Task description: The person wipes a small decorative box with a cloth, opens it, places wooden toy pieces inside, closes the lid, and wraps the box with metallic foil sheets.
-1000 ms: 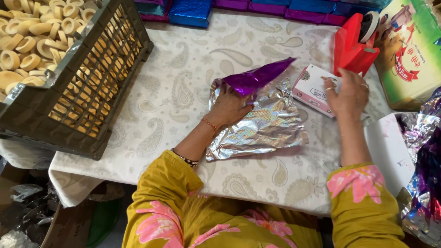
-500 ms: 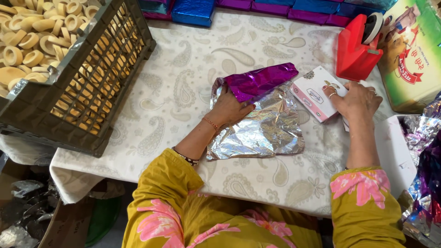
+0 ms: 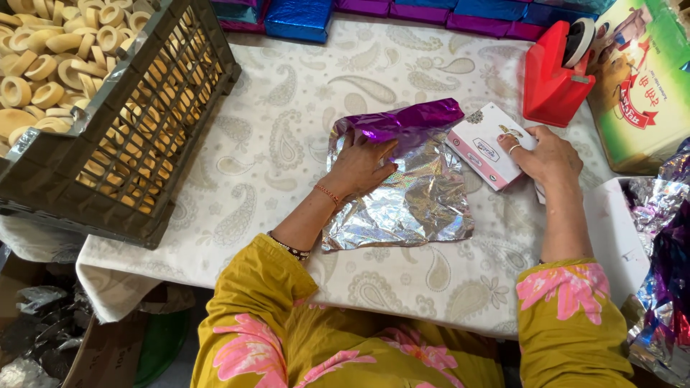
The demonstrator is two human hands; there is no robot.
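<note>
The left hand [image 3: 363, 164] lies flat and open on the foil [image 3: 413, 194], spread mid-table. The right hand [image 3: 550, 156] grips the box [image 3: 485, 147] beside it. Foil looks thin, crinkly, tear-prone, best taken by its edges; the box seems light and stiff.

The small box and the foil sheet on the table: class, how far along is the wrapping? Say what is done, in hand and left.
Done: wrapped blue and purple boxes line the far table edge, and the foil sheet lies spread, silver side up. In hand: the left hand presses the sheet flat while the right hand holds the small white box at its edge. Left: the box is unwrapped, and the red tape dispenser stands untouched.
</note>
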